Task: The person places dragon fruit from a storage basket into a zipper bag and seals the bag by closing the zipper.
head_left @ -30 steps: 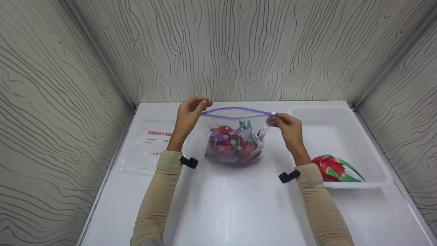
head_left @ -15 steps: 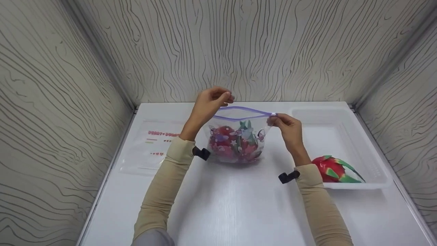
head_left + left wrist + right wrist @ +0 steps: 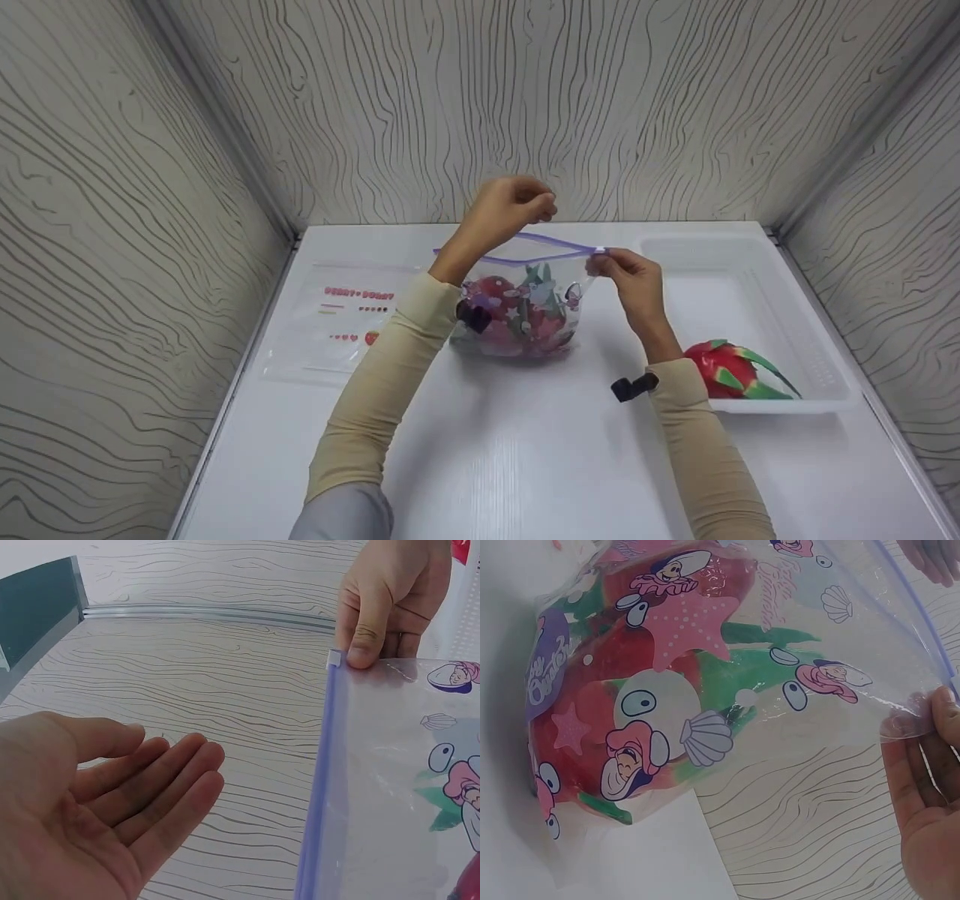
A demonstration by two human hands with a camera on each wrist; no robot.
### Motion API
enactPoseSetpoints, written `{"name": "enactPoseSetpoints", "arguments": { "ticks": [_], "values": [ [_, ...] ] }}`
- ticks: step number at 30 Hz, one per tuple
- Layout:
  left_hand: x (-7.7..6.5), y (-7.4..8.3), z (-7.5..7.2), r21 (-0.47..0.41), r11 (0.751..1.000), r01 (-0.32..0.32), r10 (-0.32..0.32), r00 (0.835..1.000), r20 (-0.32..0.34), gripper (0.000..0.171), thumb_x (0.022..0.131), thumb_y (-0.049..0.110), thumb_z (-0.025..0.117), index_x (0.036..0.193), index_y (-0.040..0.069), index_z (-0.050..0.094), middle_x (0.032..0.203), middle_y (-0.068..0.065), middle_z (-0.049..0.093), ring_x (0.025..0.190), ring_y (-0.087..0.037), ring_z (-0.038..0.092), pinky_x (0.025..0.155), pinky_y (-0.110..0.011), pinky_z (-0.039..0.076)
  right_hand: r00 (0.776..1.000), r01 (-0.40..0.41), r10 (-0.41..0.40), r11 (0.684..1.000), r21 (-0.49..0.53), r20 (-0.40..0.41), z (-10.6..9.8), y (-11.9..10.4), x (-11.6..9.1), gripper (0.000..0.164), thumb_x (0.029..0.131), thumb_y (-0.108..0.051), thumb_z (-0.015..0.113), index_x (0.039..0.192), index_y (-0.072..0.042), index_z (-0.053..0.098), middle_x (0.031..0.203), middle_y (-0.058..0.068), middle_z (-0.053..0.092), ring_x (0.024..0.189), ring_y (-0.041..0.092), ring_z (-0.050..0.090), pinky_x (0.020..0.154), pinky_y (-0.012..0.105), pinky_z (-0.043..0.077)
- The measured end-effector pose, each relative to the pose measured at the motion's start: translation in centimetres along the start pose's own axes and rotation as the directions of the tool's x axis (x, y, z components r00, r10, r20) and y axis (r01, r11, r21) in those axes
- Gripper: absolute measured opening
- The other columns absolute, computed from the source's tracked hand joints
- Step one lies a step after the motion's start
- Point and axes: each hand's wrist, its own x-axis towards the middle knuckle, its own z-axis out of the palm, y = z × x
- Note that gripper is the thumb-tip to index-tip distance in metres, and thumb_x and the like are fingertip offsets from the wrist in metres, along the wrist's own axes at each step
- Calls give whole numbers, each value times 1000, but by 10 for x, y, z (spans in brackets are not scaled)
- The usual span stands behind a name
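Observation:
A clear zip bag (image 3: 517,322) with a purple zip strip and printed sea figures stands on the table, its mouth parted. Red fruit with green leaves (image 3: 727,679) shows through its film. My right hand (image 3: 634,285) pinches the bag's upper right corner beside the white slider (image 3: 334,658), thumb against fingers. Above the bag's mouth hovers my left hand (image 3: 514,206), apart from the bag. In the left wrist view its fingers (image 3: 161,795) are loosely bent with nothing in them. The left forearm hides the bag's left part in the head view.
On the right stands a white plastic tray (image 3: 817,322) with a red and green dragon fruit (image 3: 731,371) at its near end. A flat clear bag with red print (image 3: 337,322) lies on the left of the table. Wood-grain panels (image 3: 480,112) rise behind and at both sides.
My left hand has moved from the bag's left top corner to the right and up, over the mouth. The right hand keeps its place at the right corner.

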Motion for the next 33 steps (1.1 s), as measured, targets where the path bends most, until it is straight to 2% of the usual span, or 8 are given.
{"name": "enactPoseSetpoints", "arguments": {
  "ticks": [7, 15, 25, 33],
  "values": [
    [13, 3, 12, 124, 992, 3, -15, 995, 94, 25, 109, 20, 61, 120, 4, 76, 109, -10, 80, 98, -19, 77, 89, -28, 62, 1000, -1, 1, 1000, -18, -12, 1, -1, 0, 19, 101, 3, 67, 114, 16, 72, 89, -6, 79, 85, 9, 76, 85, 26, 64],
    [31, 10, 23, 262, 965, -22, -38, 974, 224, 28, 108, 19, 60, 121, 1, 77, 110, -12, 79, 98, -20, 74, 88, -28, 60, 1000, -3, 3, 999, -38, -9, 1, 1, 1, 18, 102, 0, 67, 113, 13, 73, 88, -5, 79, 85, 10, 76, 85, 26, 64],
    [44, 14, 40, 366, 928, -74, -48, 948, 313, 25, 107, 15, 62, 118, 0, 79, 109, -14, 80, 95, -22, 74, 83, -27, 60, 1000, 3, -3, 1000, -26, -8, 0, 1, 1, 18, 103, -1, 67, 112, 13, 73, 89, -3, 79, 85, 11, 76, 85, 26, 64],
    [49, 18, 56, 425, 904, -55, -101, 937, 336, 22, 106, 16, 65, 116, 2, 80, 112, -12, 80, 96, -21, 73, 87, -30, 60, 1000, 22, -22, 1000, -4, -4, 2, 0, 2, 15, 101, 3, 67, 110, 14, 73, 86, -3, 79, 83, 11, 76, 83, 27, 64]
  ]
}}
